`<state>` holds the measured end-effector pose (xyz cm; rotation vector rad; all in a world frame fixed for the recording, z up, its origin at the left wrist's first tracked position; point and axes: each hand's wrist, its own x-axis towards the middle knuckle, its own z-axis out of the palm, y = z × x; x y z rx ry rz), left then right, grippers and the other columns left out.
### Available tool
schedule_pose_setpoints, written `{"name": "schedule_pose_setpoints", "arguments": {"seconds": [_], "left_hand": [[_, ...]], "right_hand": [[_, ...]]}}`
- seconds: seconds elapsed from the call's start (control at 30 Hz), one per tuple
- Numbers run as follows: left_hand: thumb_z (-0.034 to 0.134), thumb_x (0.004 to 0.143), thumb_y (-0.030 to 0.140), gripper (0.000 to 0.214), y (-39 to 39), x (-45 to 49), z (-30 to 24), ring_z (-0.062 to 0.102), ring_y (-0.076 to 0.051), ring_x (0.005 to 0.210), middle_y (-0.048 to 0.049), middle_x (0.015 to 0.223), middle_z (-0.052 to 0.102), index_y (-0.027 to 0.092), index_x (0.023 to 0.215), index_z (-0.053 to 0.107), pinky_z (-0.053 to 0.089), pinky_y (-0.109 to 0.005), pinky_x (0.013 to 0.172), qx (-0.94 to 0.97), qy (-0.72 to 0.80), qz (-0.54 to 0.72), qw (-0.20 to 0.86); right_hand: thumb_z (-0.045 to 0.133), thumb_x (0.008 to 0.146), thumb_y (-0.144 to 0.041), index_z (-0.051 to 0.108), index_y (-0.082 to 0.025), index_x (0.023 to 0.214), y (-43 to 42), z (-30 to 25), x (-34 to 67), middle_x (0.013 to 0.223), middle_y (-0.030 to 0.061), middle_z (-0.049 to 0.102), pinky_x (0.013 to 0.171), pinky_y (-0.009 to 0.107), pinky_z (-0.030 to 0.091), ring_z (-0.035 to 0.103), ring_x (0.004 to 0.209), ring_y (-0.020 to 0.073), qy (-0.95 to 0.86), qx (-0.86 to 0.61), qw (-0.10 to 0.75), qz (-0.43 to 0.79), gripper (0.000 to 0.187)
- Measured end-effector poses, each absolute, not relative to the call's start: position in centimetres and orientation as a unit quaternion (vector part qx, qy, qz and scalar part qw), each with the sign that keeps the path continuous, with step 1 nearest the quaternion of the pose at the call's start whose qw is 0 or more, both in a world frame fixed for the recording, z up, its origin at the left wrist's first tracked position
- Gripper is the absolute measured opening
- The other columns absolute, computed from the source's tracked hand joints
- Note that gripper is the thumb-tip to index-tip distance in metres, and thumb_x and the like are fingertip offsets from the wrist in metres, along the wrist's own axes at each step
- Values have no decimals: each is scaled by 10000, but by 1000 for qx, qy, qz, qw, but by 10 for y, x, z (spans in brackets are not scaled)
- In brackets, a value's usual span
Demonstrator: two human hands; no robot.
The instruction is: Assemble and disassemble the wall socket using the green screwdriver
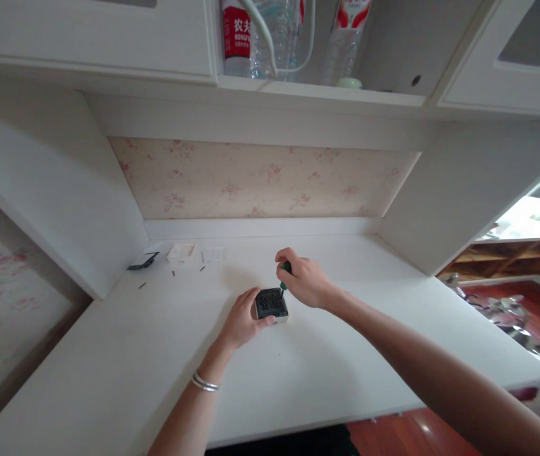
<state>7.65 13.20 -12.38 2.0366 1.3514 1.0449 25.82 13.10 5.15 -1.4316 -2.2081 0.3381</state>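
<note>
On the white desk top lies a small square box (271, 304) with pale sides and a dark, detailed upper face; its exact kind I cannot make out. My left hand (245, 320) grips it from the left, fingers at the far corner and thumb along the near side. In my right hand (305, 277) is a screwdriver (284, 278) with a green and dark handle, held tilted. Its tip meets the box near the far right corner. Whether a screw sits under the tip is too small to see.
Toward the back left of the desk (165, 342) lie a black flat part (144, 261), a small white tray-like piece (181, 252), a clear piece (213, 254) and several small dark bits. Overhead, a cabinet shelf (317, 90) holds plastic bottles (274, 38) and a white cable (266, 31). Side panels flank the desk.
</note>
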Motion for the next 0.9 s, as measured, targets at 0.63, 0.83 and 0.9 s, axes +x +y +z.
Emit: {"name": "schedule_pose_setpoints", "arguments": {"seconds": [0.63,0.83,0.9], "left_hand": [[795,601,396,788,128,77,-113,453,-270,1230,-89,1307,488,230,1288,447,364,-423,1073,754,467,388,251],[805,586,384,786,130,77,-116,459,-272,1222,-81,1293,496,234,1275,458,368,-430,1072,750,476,387,248],[802,591,389,781,130,77,-116,463,-271,1217,-80,1290,497,236,1275,456,369,-429,1071,751,474,386,249]], "right_hand": [[344,942,-457,563,-196,754,154,61,262,620,57,666,531,251,349,603,543,166,-773,-593,224,-1,389],[353,937,-455,558,-197,751,155,63,269,496,18,617,507,246,364,553,421,142,-752,-607,250,57,379],[356,935,-459,557,-197,753,155,61,270,496,17,618,505,245,367,552,418,141,-751,-606,257,61,377]]}}
